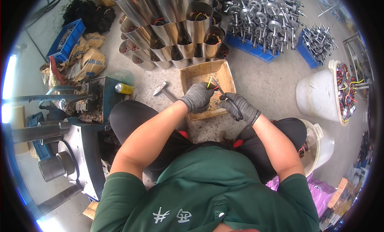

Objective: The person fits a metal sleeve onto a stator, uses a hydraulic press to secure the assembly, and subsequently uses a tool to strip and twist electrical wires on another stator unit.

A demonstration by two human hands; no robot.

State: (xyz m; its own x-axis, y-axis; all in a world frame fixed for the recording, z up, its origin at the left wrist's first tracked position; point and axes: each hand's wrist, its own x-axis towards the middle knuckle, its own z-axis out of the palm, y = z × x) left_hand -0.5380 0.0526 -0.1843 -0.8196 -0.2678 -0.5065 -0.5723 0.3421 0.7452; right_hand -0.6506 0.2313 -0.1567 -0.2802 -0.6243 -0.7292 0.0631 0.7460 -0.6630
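Note:
My left hand (199, 97), in a grey knitted glove, is closed around short coloured wires (210, 82), a yellow and a red one standing out above the fingers. Whatever else lies inside that fist is hidden. In my right hand (241, 108), also gloved, is a dark pair of pliers (220, 89) with curved handles; its slim jaws reach toward the wires. The exact kind of jaw is too small to tell. Both hands are over an open cardboard box (188, 74) with small scraps in the bottom. A hammer (160, 89) lies on the floor left of the box.
Stacked metal cylinders (168, 34) stand beyond the box. Shafts with discs (268, 16) fill a blue crate (252, 48) at far right. A white bucket (318, 96) holds wound parts; another bucket (322, 146) stands nearer. On the left are a machine (86, 148) and a spray can (124, 88).

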